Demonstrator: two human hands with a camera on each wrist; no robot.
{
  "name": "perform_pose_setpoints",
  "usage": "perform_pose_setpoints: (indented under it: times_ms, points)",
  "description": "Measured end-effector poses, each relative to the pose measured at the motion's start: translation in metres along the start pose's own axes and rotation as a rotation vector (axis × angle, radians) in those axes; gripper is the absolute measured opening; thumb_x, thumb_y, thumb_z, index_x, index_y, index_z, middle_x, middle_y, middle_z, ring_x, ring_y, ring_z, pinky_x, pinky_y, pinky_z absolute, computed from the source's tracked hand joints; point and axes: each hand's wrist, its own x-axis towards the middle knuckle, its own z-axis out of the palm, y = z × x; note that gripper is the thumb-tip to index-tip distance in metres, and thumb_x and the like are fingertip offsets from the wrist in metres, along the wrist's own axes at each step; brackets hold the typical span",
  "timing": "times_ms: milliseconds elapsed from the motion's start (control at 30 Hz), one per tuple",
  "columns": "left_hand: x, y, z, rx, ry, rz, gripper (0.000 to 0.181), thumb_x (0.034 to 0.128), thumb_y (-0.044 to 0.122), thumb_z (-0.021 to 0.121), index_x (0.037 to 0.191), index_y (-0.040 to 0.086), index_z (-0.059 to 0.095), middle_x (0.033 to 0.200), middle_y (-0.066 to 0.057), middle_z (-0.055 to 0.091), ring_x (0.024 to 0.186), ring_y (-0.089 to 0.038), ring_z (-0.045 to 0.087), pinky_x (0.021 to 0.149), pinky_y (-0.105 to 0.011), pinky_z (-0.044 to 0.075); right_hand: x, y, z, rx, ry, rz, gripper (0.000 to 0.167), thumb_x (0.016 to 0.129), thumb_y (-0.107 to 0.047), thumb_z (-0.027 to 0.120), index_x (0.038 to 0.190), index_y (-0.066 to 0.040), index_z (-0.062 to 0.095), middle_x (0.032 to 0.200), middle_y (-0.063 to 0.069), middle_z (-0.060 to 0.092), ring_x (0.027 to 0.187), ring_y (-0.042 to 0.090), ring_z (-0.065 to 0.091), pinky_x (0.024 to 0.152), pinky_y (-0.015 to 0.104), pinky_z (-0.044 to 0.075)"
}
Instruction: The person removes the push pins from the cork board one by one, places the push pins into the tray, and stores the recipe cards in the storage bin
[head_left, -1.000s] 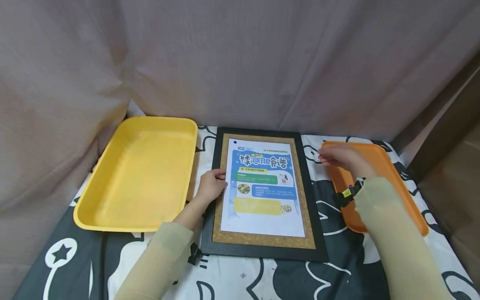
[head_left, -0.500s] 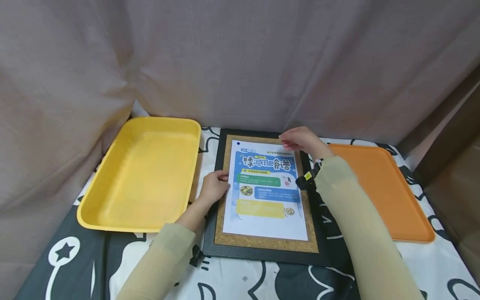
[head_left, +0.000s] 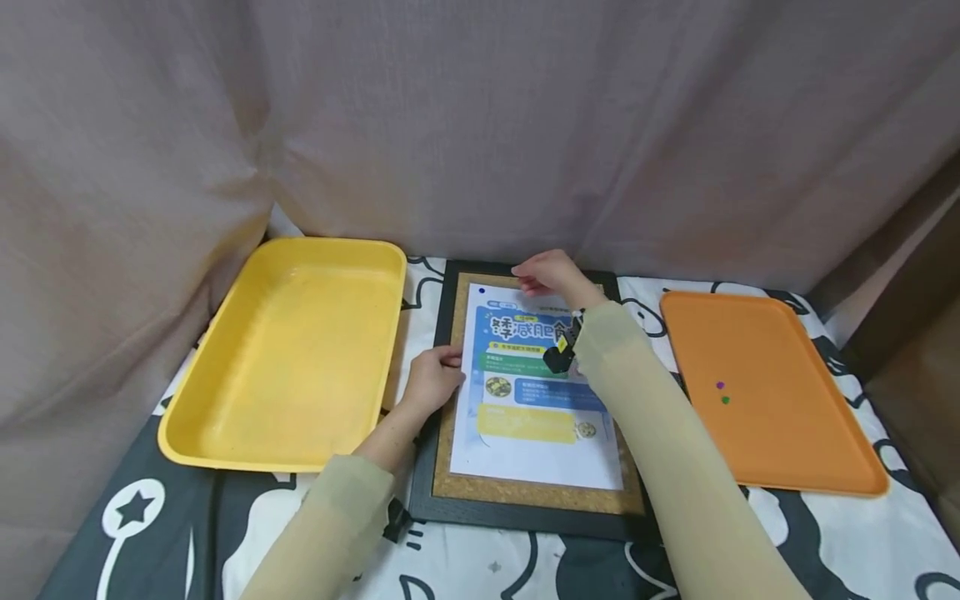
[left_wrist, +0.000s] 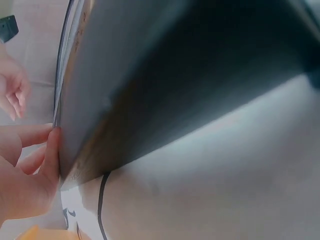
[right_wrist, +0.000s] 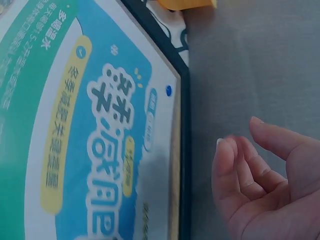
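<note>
- A grey-brown curtain (head_left: pixel 525 125) hangs behind the worktop (head_left: pixel 465 567), which is covered with a cartoon-print cloth; I take the black-framed cork board (head_left: pixel 517 515) on it as my landmark.
- Nearest me on the board lies the lower end of the printed sheet (head_left: pixel 540 468); the sheet sits face up inside the frame, cork showing around it.
- I judge the step in hand to be pin work along the sheet's top edge; from here I cannot tell whether pins are going in or coming out.
- At the board's left side, the left hand (head_left: pixel 432 382) pinches the sheet's edge, thumb and finger nearly together.
- Left of the board is a yellow tray (head_left: pixel 281 358); right of it, an orange tray (head_left: pixel 772 350) carries a small purple piece (head_left: pixel 721 385) and a small green piece (head_left: pixel 725 400), probably pins.
- Over the board's far edge, the right hand (head_left: pixel 551 273) hangs with loosely bent fingers, a gap between the tips, nothing visible in them.
- A blue pin (head_left: pixel 482 291) marks the board's far left corner. If that is the target, I'd say the next move calls for a careful fingertip pinch, with the sheet steadied.
</note>
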Motion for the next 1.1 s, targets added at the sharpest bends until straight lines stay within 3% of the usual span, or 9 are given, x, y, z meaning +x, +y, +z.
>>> perform_pose_setpoints:
  times_ms: [367,600,767,1100]
  points:
    - [-0.008,0.002,0.004,-0.002,0.01,0.038,0.04,0.0824,-0.001,0.061,0.123,0.0,0.06,0.098,-0.013,0.066,0.083,-0.018,0.06,0.068,-0.024,0.052,0.007,0.009,0.03,0.01,-0.041,0.011,0.032,0.092,-0.024,0.058,0.114,-0.002,0.059,0.089,0.006,0.057,0.07,0.013,0.057,0.072,0.024,0.053]
    - [-0.01,0.004,0.009,0.004,0.018,0.052,0.039,0.0815,-0.003,0.061,0.121,-0.001,0.061,0.096,-0.013,0.067,0.082,-0.018,0.062,0.068,-0.024,0.053,0.017,0.014,0.046,0.031,-0.016,0.008,0.032,0.091,-0.022,0.06,0.113,0.001,0.057,0.081,0.003,0.056,0.063,0.011,0.056,0.059,0.019,0.052]
    - [-0.012,0.005,0.011,0.003,0.023,0.06,0.039,0.0812,-0.003,0.061,0.12,-0.001,0.061,0.096,-0.014,0.067,0.083,-0.018,0.062,0.068,-0.024,0.053,0.022,0.016,0.051,-0.008,0.033,0.042,0.024,0.091,-0.021,0.06,0.106,-0.002,0.059,0.074,0.002,0.055,0.057,0.01,0.054,0.052,0.019,0.05]
    - [-0.014,0.004,0.015,0.019,0.011,0.059,0.04,0.0812,-0.003,0.061,0.121,0.0,0.061,0.094,-0.012,0.066,0.082,-0.017,0.06,0.068,-0.024,0.052,0.017,0.017,0.054,-0.13,0.075,-0.017,0.013,0.088,-0.014,0.062,0.086,-0.002,0.061,0.062,0.002,0.054,0.052,0.011,0.054,0.049,0.019,0.048]
